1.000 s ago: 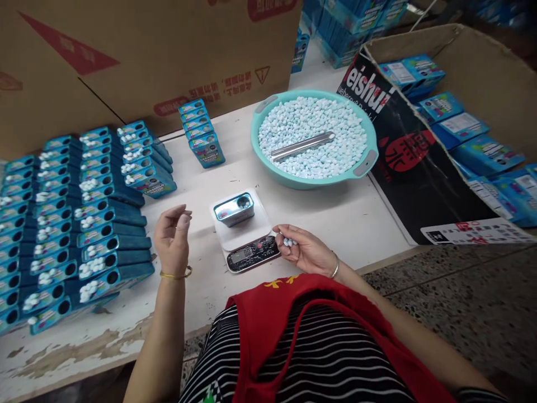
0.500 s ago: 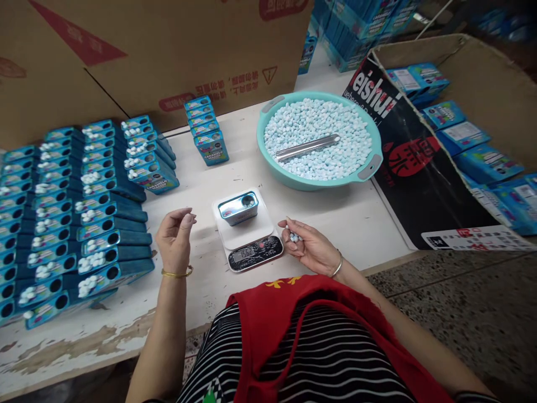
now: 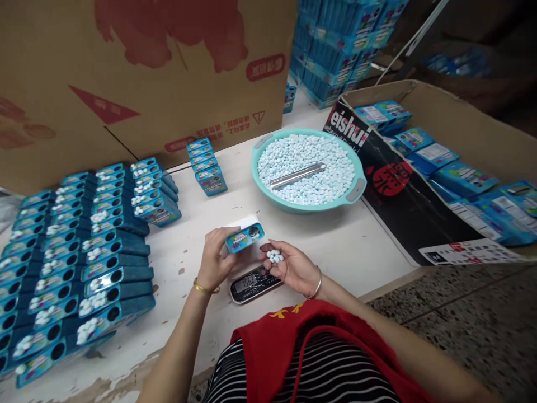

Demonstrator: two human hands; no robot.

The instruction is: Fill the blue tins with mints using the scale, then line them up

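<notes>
My left hand [image 3: 216, 257] is closed round a small blue tin [image 3: 244, 237] and holds it tilted just above the white scale [image 3: 251, 280]. My right hand [image 3: 289, 266] is palm up beside the tin, fingers curled, with several pale blue candies [image 3: 275, 257] lying in it. The scale's dark display sits below both hands. Behind them a teal basin [image 3: 356, 190] is filled with the same candies, and a metal scoop [image 3: 297, 175] lies on top.
Rows of filled blue tins [image 3: 84, 252] cover the table's left side, with a short stack [image 3: 207, 167] by a big cardboard box [image 3: 138, 73]. An open carton [image 3: 470, 140] at the right holds more blue packs. The table's front edge is worn.
My left hand has moved right and picked the tin up off the scale. My right hand has shifted slightly toward the tin. The camera has tipped upward.
</notes>
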